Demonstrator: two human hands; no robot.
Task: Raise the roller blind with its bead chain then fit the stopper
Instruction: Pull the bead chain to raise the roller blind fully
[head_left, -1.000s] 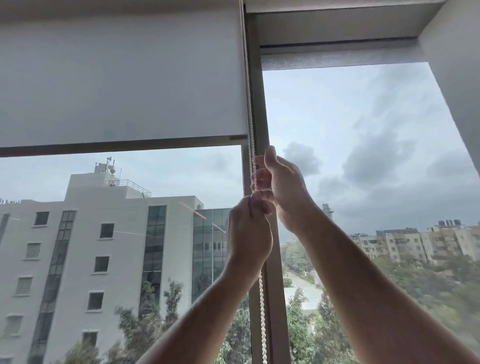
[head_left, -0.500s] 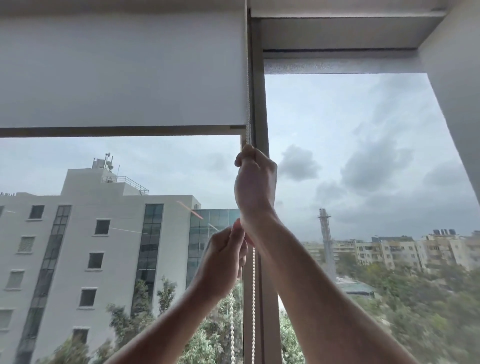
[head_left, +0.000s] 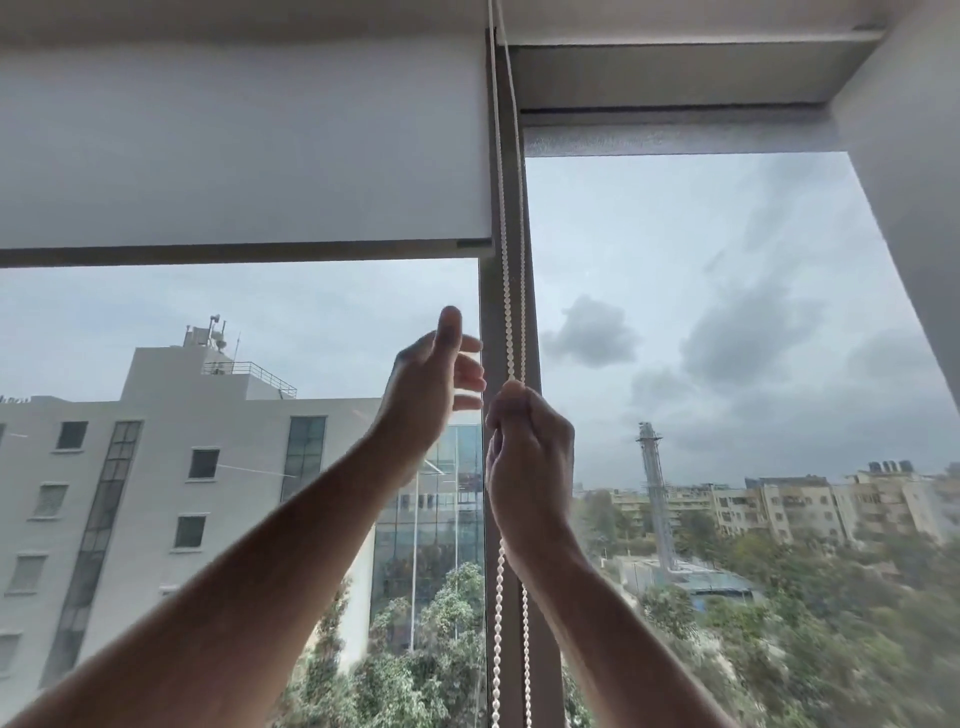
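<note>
Nearest the camera, two bare forearms rise toward the grey vertical window mullion (head_left: 491, 312); the right hand (head_left: 527, 457) sits directly in front of the mullion, its fingers (head_left: 511, 402) curled tight into a fist around the white plastic bead chain (head_left: 510, 291), which enters the top of the fist and leaves below the wrist; two strands of the chain hang down in front of the mullion beneath the hand, and two run upward along it toward the ceiling; the left hand (head_left: 431, 389) is just left of the mullion, at a slightly higher level than the right, its fingers spread wide and its thumb pointing up, holding nothing and clear of the chain; farther back, the pale grey fabric roller blind (head_left: 244, 150) hangs left of the mullion, its dark bottom bar (head_left: 228, 254) above both hands, the lower glass uncovered; right of the mullion the other pane is bare under a grey top frame (head_left: 675, 137); beyond the glass, left of the mullion, stands a white multi-storey building (head_left: 156, 467), and trees and cloudy sky lie behind.
</note>
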